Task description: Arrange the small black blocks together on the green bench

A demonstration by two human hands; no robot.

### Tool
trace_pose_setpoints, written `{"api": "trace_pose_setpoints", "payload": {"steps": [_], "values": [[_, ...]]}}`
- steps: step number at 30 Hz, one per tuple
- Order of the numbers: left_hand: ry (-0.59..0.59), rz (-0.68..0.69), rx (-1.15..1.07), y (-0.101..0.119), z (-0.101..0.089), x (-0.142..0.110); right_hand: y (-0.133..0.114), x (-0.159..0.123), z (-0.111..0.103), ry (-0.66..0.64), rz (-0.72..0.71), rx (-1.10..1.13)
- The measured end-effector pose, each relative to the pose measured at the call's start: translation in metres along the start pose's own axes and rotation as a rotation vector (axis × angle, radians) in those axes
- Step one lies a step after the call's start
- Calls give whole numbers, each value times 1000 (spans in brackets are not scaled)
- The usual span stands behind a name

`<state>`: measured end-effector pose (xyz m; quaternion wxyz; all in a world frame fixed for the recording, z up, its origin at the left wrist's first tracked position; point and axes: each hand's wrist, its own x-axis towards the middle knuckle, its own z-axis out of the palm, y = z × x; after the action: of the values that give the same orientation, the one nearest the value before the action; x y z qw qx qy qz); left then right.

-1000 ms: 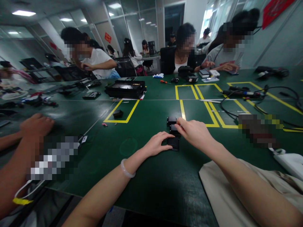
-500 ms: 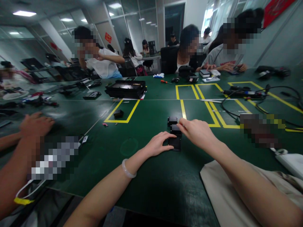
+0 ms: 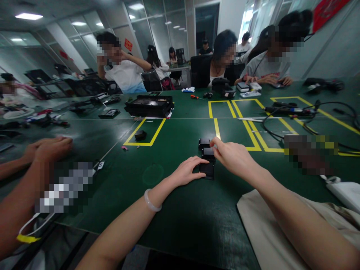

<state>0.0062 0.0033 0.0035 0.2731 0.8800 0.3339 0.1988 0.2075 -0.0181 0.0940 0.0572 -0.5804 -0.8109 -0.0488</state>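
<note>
Three small black box-like parts lie in a short row on the green table [image 3: 174, 210]: a far one [image 3: 204, 143], a middle one [image 3: 208, 152] and a near one [image 3: 207, 169]. My left hand [image 3: 188, 170] rests beside the near part, fingers curled and tips touching its left edge. A pale bangle circles that wrist. My right hand [image 3: 233, 157] reaches in from the right and pinches the middle part between thumb and fingertips.
A neighbour's forearms and hands [image 3: 50, 150] lie on the table at the left. A small black piece [image 3: 140, 135] sits in a yellow taped box, a black tray [image 3: 149, 105] behind it. Cables [image 3: 284, 112] run at the right. Several people sit at the far side.
My hands have barely shifted on the black parts. The neighbour's hands at the left slid slightly to the right. A person at the far left sat up and raised an arm.
</note>
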Motion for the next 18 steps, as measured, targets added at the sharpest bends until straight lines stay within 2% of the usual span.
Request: {"api": "trace_pose_setpoints", "payload": {"steps": [8,15,18], "values": [[-10,5,20,-1,0,1,-4,1,3,3,61,-71],[-6,6,20,0,1,0,-4,-1,0,-19,-12,35],[-6,4,22,0,0,0,-4,0,0,-2,43,-8]]}}
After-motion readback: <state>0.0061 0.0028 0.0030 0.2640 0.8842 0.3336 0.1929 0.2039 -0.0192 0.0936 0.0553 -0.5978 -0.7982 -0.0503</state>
